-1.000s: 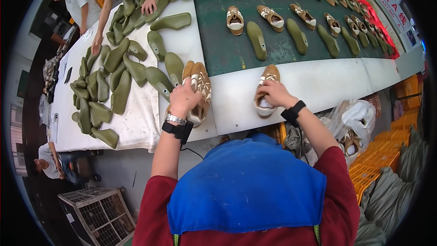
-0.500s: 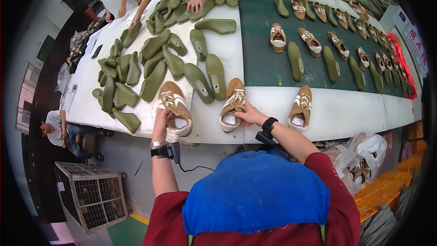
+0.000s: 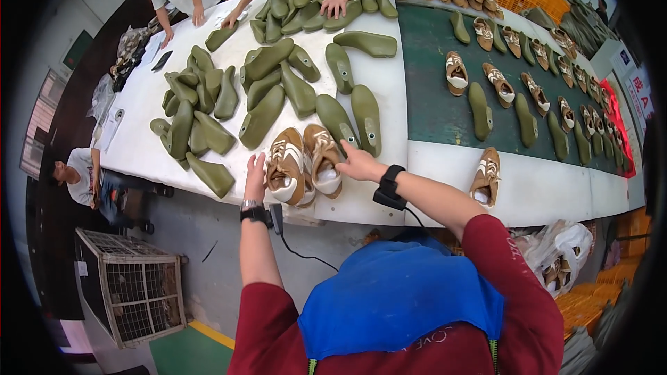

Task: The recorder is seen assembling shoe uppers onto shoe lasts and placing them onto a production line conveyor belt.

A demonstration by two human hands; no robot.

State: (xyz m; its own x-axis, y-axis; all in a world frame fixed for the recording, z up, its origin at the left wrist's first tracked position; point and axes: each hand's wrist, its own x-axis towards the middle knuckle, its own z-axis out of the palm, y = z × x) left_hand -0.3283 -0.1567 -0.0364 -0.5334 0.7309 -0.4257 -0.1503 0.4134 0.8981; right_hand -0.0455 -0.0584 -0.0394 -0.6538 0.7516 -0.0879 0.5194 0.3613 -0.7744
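Note:
Two tan sneakers with white stripes stand side by side at the table's near edge, touching each other. My left hand (image 3: 256, 177) is at the outer side of the left sneaker (image 3: 283, 167), its fingers stretched out and apart. My right hand (image 3: 363, 164) is at the outer side of the right sneaker (image 3: 324, 167), with thumb and index finger spread against its edge. Just beyond them lie green shoe lasts (image 3: 366, 119), a pair with metal-ringed holes. Another tan sneaker (image 3: 486, 179) stands alone to the right of my right forearm.
More green lasts (image 3: 264, 117) are heaped on the white table (image 3: 132, 146). Sneakers and lasts stand in rows on a green mat (image 3: 431, 111). Across the table a co-worker's hand (image 3: 336, 4) rests on lasts. A wire cage (image 3: 139, 292) stands on the floor at left.
The two sneakers, earlier apart with one held in each hand, now stand together. My right hand's sneaker came left to the other, and my fingers have loosened.

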